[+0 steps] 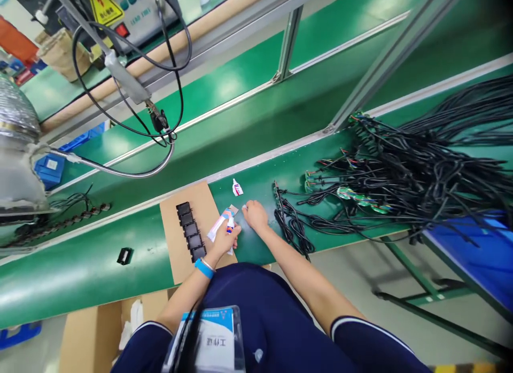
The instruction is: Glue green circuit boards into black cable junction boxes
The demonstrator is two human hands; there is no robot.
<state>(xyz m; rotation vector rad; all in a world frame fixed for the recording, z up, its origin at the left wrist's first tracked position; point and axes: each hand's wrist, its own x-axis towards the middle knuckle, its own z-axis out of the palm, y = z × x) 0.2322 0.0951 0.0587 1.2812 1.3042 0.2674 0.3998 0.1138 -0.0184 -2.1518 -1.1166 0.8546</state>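
My left hand is closed around a small white glue bottle, its tip pointing away from me. Beside that bottle lies a clear plastic packet with an orange and blue print, partly behind the fingers. My right hand is a little to the right, fingertips pinched on a tiny pale item too small to name. A second small white bottle with a red and blue label lies farther out on the green bench. Left of my hands, a row of black plastic housings rests on a cardboard sheet.
A heap of black cables with exposed coloured wire ends covers the right side. One black housing sits alone at left. A soldering machine and a flexible metal tube are at upper left. An open carton stands below the bench.
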